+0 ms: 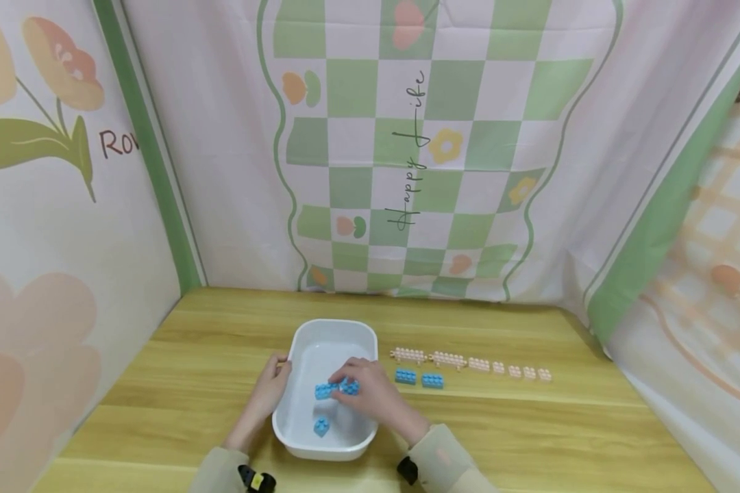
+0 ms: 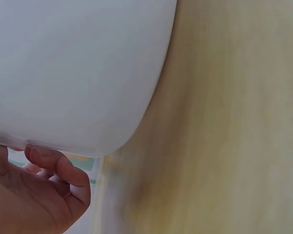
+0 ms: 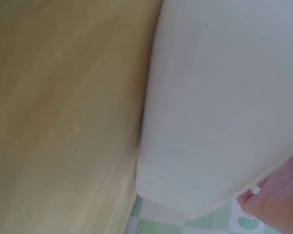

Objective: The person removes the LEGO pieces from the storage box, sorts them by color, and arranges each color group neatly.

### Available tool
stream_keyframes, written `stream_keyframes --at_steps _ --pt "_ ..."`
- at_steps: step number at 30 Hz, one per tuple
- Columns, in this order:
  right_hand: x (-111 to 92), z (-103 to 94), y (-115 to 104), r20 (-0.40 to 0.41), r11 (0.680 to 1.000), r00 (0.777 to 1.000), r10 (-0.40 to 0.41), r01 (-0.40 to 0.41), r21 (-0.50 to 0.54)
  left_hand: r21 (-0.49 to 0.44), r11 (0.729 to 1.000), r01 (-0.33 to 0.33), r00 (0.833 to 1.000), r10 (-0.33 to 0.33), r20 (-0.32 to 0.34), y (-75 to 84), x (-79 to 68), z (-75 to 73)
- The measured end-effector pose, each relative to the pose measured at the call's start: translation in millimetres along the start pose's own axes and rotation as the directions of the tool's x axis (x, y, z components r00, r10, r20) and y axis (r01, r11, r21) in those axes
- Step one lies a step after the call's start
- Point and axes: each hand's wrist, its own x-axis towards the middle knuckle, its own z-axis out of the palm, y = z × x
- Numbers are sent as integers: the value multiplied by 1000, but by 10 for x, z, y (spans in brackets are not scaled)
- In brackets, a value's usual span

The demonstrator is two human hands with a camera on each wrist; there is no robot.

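Observation:
A white plastic basin stands on the table with a few blue building blocks inside. My left hand grips its left rim; in the left wrist view the curled fingers meet the rim. Over the inside of the basin, my right hand pinches a blue building block between thumb and fingers. Another blue piece shows just left of the fingertips; whether the two are joined I cannot tell. Lower down, a small blue block lies on the basin floor. The right wrist view has the basin's outer wall covering most of my right hand.
Right of the basin, two blue blocks lie side by side on the wooden table. Behind them runs a row of several pale pink blocks, long ones at the left and small ones at the right. Patterned curtains enclose the table.

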Motion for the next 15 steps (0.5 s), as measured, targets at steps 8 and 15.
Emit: stream_keyframes --at_steps 8,15 --pt "-41 -157 -20 -19 992 999 46 -43 120 7 1000 8 1000 -8 4 24 -9 -7" --pt "-57 -270 -3 -57 992 996 67 -60 115 7 1000 12 1000 -12 -1 23 -16 0"
